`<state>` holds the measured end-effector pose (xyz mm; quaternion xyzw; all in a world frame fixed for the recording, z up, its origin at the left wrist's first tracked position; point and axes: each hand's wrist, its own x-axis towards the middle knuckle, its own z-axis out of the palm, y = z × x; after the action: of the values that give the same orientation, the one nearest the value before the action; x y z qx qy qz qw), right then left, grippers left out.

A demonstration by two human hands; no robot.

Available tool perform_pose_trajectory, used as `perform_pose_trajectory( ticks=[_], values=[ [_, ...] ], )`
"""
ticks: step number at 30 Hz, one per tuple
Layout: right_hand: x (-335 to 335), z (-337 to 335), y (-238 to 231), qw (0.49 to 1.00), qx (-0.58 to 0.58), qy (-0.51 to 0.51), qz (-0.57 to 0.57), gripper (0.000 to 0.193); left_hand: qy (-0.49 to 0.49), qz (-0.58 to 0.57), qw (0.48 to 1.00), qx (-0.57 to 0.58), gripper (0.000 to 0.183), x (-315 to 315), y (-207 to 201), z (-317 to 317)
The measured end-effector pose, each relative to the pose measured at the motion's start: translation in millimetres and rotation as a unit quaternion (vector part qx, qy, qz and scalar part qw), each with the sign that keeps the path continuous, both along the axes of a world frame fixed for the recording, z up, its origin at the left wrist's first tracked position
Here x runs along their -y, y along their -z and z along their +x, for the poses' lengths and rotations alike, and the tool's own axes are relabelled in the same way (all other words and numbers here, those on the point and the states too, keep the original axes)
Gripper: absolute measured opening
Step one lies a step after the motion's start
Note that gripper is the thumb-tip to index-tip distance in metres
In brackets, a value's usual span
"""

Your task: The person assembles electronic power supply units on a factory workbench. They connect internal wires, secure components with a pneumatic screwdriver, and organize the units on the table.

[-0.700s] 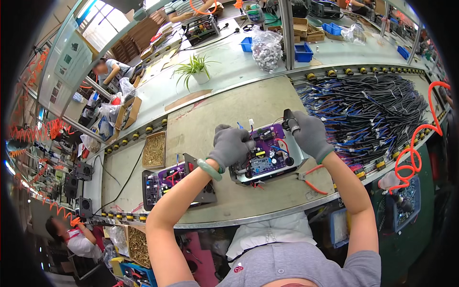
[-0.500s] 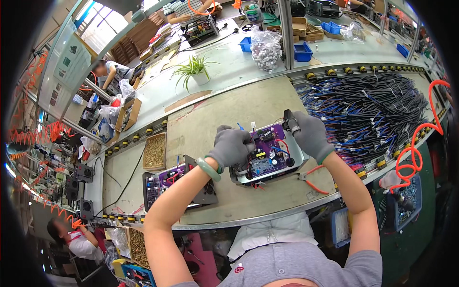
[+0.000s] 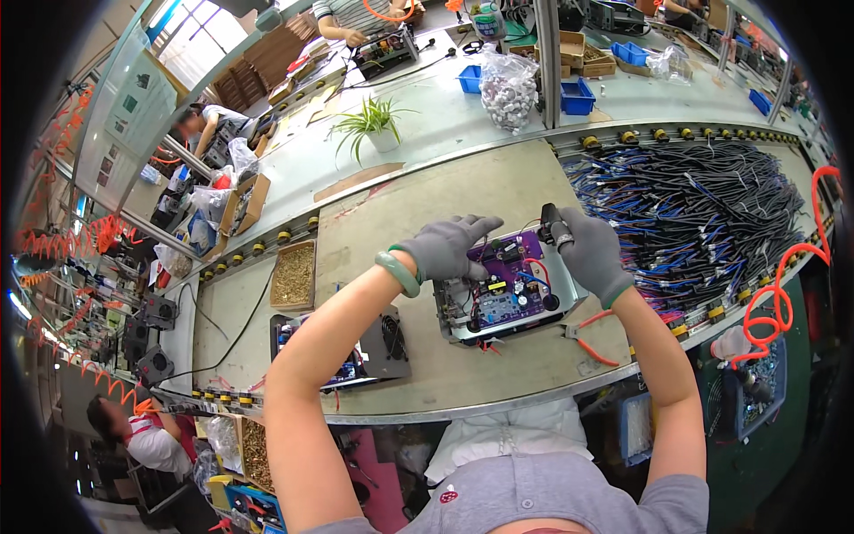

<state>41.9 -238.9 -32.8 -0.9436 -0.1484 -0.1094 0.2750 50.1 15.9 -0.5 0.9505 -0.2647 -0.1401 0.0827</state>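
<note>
1. An open unit with a pale casing (image 3: 570, 271) lies on the beige work surface (image 3: 498, 184), at the middle of the bench, between the two hands; its purple circuit board (image 3: 513, 292) faces up, with red and blue wires on it.
2. The left hand (image 3: 447, 248), in a grey glove, is over the far left corner of the unit. Its fingers are spread and straight, with nothing seen in its grasp; whether the thumb touches the board I cannot tell.
3. The right hand (image 3: 591, 255), gloved alike, is at the far right corner, its fingers curled around a black piece (image 3: 551, 216) that sticks out to the far left of the hand. What kind of part it is I cannot tell.
4. A pale green bracelet (image 3: 398, 272) sits on the left wrist.
5. Pliers (image 3: 595, 352) with red handles lie just right of the unit, near the right forearm.
6. Left of the unit is a second open unit (image 3: 381, 360), partly hidden by the left forearm.
7. A box (image 3: 292, 309) of small brass-coloured parts stands farther left, on the far side of that second unit.
8. A large heap of black cables (image 3: 703, 205) with blue and brown ends spreads to the right.
9. On the far bench stands a potted plant (image 3: 366, 125).
</note>
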Motion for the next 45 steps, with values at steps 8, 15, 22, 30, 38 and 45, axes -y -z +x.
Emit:
perform_pose_trajectory(
  ticks=[8, 15, 22, 30, 38, 45],
  values=[
    [-13, -20, -35, 0.976, 0.153, -0.043, 0.152, 0.035, -0.143, -0.192, 0.961, 0.139, 0.027, -17, -12, -38],
    [-102, -26, 11, 0.955, -0.043, -0.206, 0.206, 0.019, -0.185, -0.203, 0.932, 0.238, 0.019, -14, -7, -67],
    [-116, -7, 15, 0.986, 0.057, -0.158, -0.022, 0.014, -0.332, -0.218, 0.918, -0.005, 0.049, -36, 15, -80],
    [-118, -10, 9, 0.974, 0.094, -0.178, -0.108, 0.011, -0.267, -0.118, 0.955, -0.051, 0.049, -34, 21, -86],
    [-128, -8, 11, 0.973, 0.021, -0.196, -0.119, 0.01, -0.243, -0.145, 0.959, -0.033, 0.045, -32, 17, -89],
    [-124, -2, 16, 0.98, -0.03, -0.189, -0.061, 0.015, -0.271, -0.221, 0.934, -0.078, 0.043, -40, 34, -72]
  ],
)
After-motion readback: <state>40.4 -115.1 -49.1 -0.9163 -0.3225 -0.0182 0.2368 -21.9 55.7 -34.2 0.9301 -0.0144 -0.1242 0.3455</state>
